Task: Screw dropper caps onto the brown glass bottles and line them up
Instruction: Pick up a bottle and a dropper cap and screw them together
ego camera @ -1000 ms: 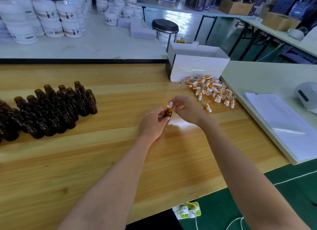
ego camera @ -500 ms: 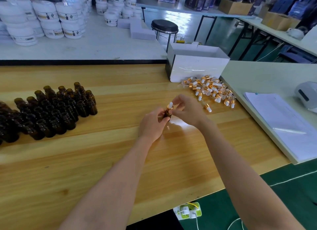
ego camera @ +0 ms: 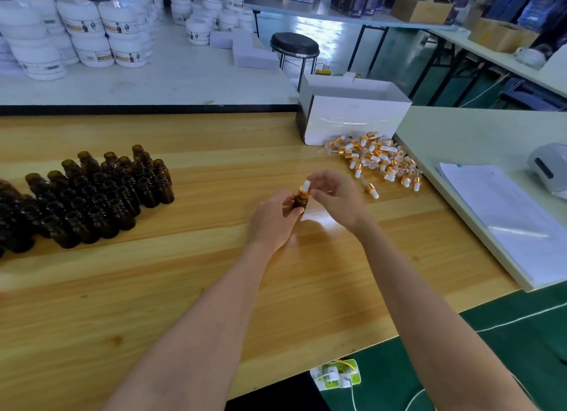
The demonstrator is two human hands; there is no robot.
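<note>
**Cap on bottle, both hands at it**

Head view: in front of the white open-topped cardboard box [ego camera: 352, 119], nearer the camera, the left hand [ego camera: 273, 220] grips a small brown glass bottle [ego camera: 300, 201] upright over the pale wooden surface [ego camera: 184, 288], its fingers curled round the body. The right hand [ego camera: 337, 199] pinches the white-bulbed, gold-collared dropper cap [ego camera: 304, 188] sitting on the bottle's neck, with thumb and forefinger at the collar. A loose heap of dropper caps [ego camera: 377, 160] lies just in front of the box. A crowd of uncapped brown bottles [ego camera: 92, 196] stands well left of the box.
</note>
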